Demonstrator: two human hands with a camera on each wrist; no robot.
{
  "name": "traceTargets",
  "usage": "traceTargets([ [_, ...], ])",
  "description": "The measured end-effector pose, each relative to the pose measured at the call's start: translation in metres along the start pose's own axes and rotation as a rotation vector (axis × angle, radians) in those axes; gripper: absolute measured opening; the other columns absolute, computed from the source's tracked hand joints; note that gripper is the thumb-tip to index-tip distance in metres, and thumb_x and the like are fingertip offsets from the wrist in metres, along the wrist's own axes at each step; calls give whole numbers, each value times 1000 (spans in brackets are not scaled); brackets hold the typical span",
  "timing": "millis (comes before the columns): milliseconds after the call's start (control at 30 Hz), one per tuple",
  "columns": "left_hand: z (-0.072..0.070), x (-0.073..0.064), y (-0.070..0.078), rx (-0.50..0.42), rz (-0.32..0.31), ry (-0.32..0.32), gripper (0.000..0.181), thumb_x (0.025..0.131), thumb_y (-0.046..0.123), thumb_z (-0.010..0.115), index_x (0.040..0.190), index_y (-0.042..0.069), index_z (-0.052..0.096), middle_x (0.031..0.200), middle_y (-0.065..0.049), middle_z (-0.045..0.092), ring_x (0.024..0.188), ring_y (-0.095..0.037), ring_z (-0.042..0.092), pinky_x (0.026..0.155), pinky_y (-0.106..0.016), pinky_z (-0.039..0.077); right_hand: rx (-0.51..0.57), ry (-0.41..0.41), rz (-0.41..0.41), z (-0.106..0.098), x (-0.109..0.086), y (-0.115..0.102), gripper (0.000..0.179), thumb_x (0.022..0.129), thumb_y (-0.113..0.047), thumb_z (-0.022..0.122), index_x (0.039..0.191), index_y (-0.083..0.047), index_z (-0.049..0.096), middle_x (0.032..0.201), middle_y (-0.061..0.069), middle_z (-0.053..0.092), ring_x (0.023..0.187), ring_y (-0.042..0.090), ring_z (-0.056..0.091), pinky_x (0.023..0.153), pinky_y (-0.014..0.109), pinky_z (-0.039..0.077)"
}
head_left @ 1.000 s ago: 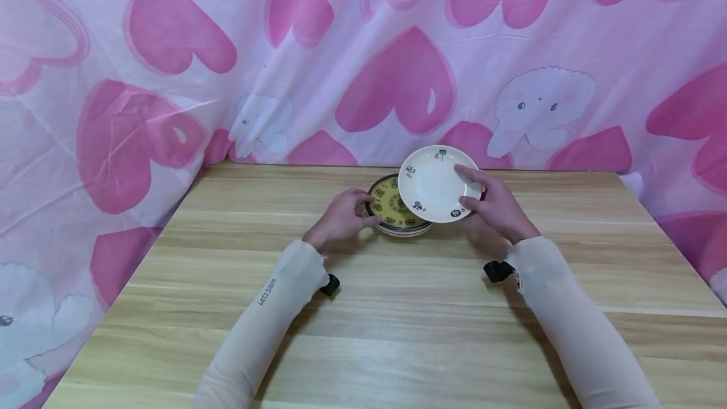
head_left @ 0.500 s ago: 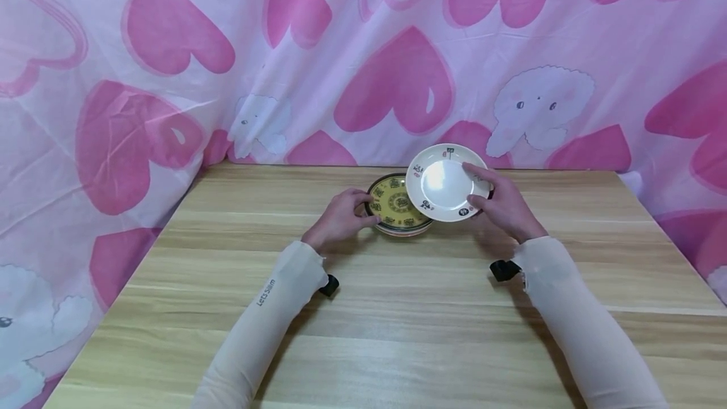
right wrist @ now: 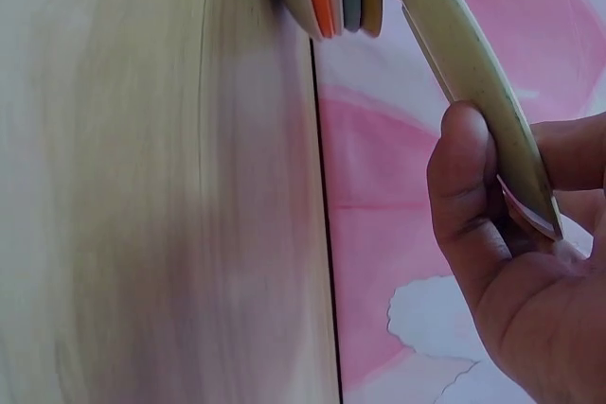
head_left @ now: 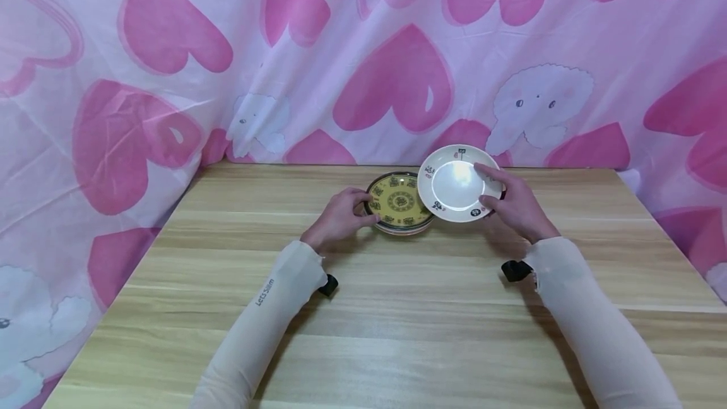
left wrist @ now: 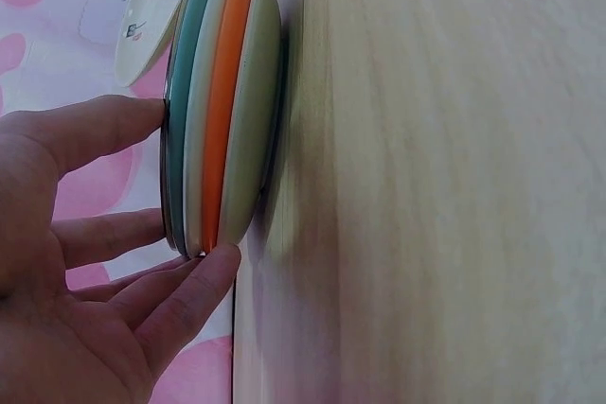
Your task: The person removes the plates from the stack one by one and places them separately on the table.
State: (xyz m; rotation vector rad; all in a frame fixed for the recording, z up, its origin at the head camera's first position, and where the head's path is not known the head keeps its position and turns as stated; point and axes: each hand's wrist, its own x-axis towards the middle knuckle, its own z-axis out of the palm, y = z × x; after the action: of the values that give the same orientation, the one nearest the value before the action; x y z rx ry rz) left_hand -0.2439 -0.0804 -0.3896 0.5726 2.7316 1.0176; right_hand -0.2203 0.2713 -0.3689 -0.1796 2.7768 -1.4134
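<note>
A stack of plates (left wrist: 233, 92) stands on the table, its edges showing green, white, orange and cream in the left wrist view. On top lies a yellow plate (head_left: 394, 207) with a black rim and dark printed characters. My left hand (head_left: 339, 218) holds the stack's left edge, thumb and fingers spread along the rims. My right hand (head_left: 514, 202) grips a white plate (head_left: 457, 185) by its right rim, thumb on the inner face and fingers partly hidden behind. That plate is raised and tilted toward me, just right of the stack, overlapping its right edge in the head view.
The wooden table (head_left: 363, 333) runs back to a pink cloth (head_left: 318, 81) printed with hearts and white animals. A black wrist mount (head_left: 515, 270) sits below the right wrist, and another mount (head_left: 328, 285) is below the left.
My right hand has moved the white plate rightward, uncovering more of the yellow plate. My left hand stays at the stack's left edge.
</note>
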Motion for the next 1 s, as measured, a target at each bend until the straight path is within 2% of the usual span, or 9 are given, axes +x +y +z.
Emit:
traceTargets([
  [300, 1, 0, 2, -17, 1, -7, 59, 92, 32, 73, 141, 4, 55, 150, -14, 48, 139, -31, 47, 120, -46, 39, -23, 20, 27, -13, -8, 9, 69, 96, 0, 58, 158, -20, 33, 162, 27, 25, 115, 41, 53, 69, 14, 55],
  [500, 0, -2, 1, -14, -4, -2, 59, 91, 31, 74, 141, 4, 56, 150, -15, 48, 137, -32, 48, 118, -47, 40, -16, 39, 20, -17, -8, 11, 69, 95, 1, 59, 157, -18, 34, 161, 28, 26, 108, 37, 58, 68, 17, 58],
  [800, -1, -3, -1, -6, -6, -4, 59, 92, 31, 73, 142, 5, 55, 151, -16, 47, 140, -34, 45, 120, -49, 38, -49, 45, 24, -22, -10, 16, 70, 96, 0, 58, 158, -19, 32, 162, 29, 24, 110, 35, 56, 69, 13, 55],
  [1000, 2, -2, -1, -16, -12, -6, 59, 91, 32, 73, 141, 5, 56, 149, -15, 49, 135, -31, 50, 118, -46, 41, -49, 30, 63, -27, -12, 24, 72, 97, 0, 57, 159, -23, 29, 164, 29, 19, 119, 40, 52, 72, 9, 53],
])
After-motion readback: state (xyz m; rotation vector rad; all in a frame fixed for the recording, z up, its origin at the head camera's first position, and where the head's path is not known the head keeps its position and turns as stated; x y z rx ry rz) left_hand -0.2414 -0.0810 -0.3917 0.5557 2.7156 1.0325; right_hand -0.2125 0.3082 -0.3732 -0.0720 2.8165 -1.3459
